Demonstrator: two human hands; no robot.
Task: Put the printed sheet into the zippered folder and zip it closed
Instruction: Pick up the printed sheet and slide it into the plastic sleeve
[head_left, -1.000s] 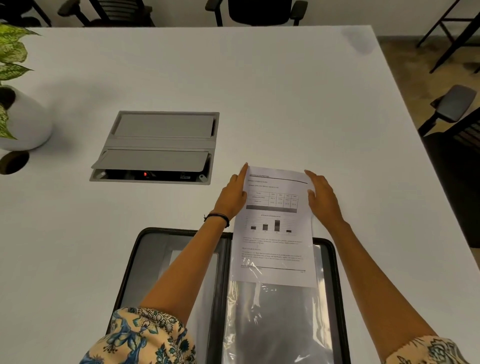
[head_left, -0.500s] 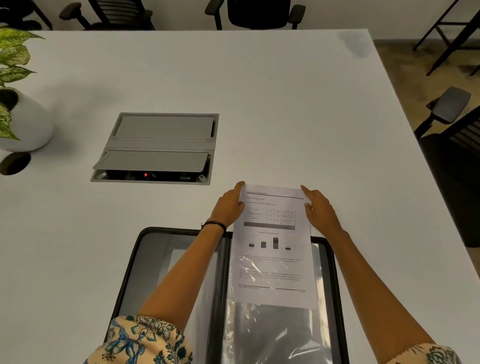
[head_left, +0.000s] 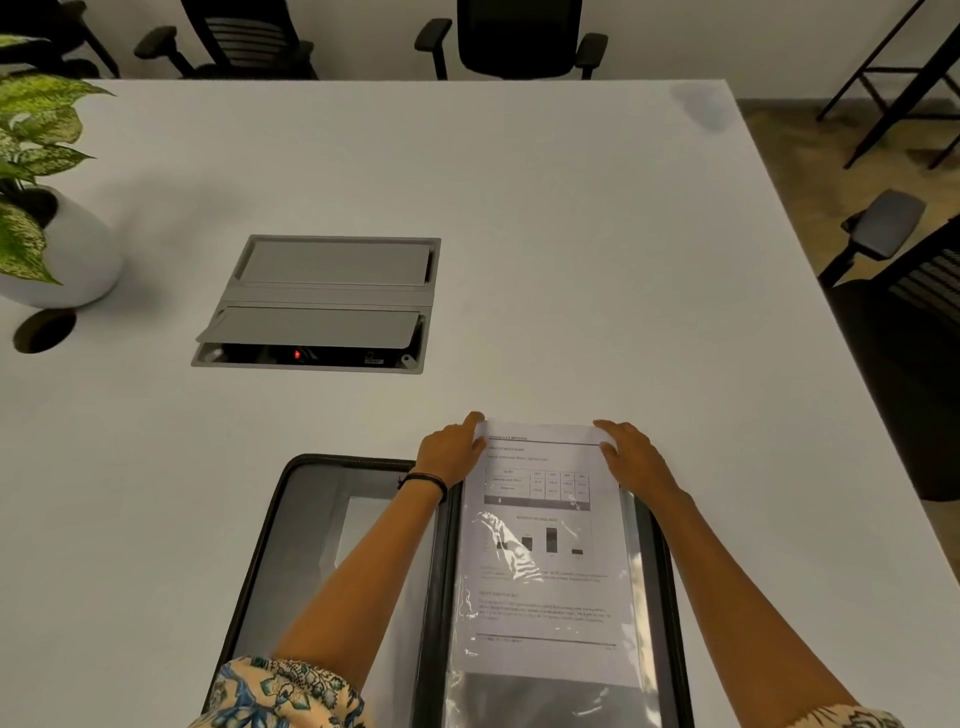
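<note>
The printed sheet (head_left: 545, 561) is held at its two far corners. The far left corner is pinched by the left hand (head_left: 452, 451), thumb on the printed face, and the far right corner is pinched in the same way by the right hand (head_left: 632, 458). Both hands are thus closed on the paper. A dark band (head_left: 425, 480) is worn on the left wrist, and patterned cuffs (head_left: 283, 691) are seen at the near edge.

The sheet lies lengthwise over the right half of the open zippered folder (head_left: 291, 519), which is spread flat on the near part of the white table (head_left: 545, 218). Most of the sheet is covered by the clear plastic pocket (head_left: 550, 699), whose glare is seen across the chart. Its far end reaches past the folder's far rim onto the table. The folder's zip is undone.

A grey power box (head_left: 322, 304) with its near flap raised is set into the table to the far left. A potted plant (head_left: 57, 249) is placed at the left edge, with a round hole (head_left: 44, 330) just near it. Black chairs (head_left: 519, 36) are ranged beyond the far edge.
</note>
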